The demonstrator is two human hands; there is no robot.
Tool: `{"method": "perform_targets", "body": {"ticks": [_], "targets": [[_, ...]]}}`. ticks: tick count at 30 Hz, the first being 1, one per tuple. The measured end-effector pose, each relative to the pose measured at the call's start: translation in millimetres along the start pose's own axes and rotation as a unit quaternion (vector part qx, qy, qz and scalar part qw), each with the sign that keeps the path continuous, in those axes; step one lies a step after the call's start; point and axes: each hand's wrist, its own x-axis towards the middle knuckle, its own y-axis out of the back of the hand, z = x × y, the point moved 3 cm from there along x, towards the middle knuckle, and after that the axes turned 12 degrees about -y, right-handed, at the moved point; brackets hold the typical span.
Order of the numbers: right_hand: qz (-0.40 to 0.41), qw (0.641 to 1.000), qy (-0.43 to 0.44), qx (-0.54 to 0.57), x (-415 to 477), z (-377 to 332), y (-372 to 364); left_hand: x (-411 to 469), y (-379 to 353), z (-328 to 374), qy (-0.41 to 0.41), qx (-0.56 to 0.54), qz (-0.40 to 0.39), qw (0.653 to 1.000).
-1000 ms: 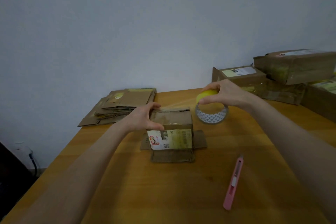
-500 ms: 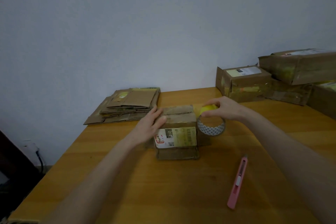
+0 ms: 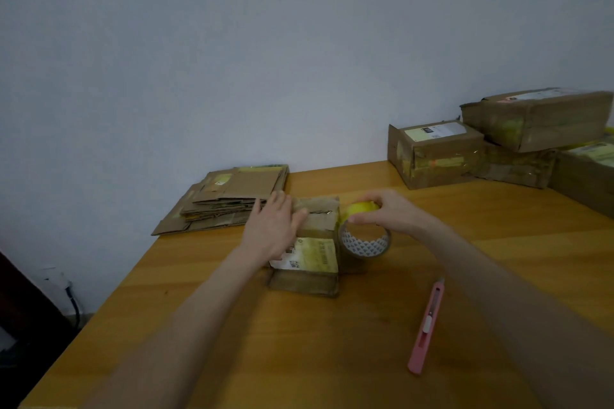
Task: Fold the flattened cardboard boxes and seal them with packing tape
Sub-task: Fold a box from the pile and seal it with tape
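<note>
A wooden table [image 3: 332, 359] holds sealed boxes [image 3: 435, 159] at the far right, a stack of flat boxes [image 3: 232, 199] at the far left, and one small folded box [image 3: 309, 276] in the middle. The person's left hand [image 3: 272, 232] lies flat on its top flaps, fingers straight, while the right hand [image 3: 388, 212] curls round a tape roll [image 3: 365, 242] just beside the box's right side. If the flat hand slips, the flaps may spring open or the light box may slide under the tape's pull and wrinkle the strip, and the pink knife [image 3: 428, 325] lies apart, so cutting likely frees one hand.
</note>
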Motion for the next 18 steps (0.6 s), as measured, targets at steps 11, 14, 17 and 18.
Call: {"method": "perform_targets", "body": {"ticks": [11,14,17,18], "targets": [[-0.019,0.999,-0.021,0.041,-12.2,17.0,3.9,15.7,-16.4,43.1,-0.118,0.072,-0.016,0.99],[-0.002,0.995,-0.012,0.1,-20.3,22.1,4.0,12.7,-18.1,39.7,-0.126,0.077,-0.002,0.989],[0.016,0.997,0.025,0.074,-22.3,15.1,13.2,13.3,-20.0,38.2,-0.133,0.075,0.001,0.988],[0.021,0.998,0.034,0.05,-22.7,12.6,17.3,14.2,-20.0,37.5,-0.134,0.072,0.002,0.988]]}}
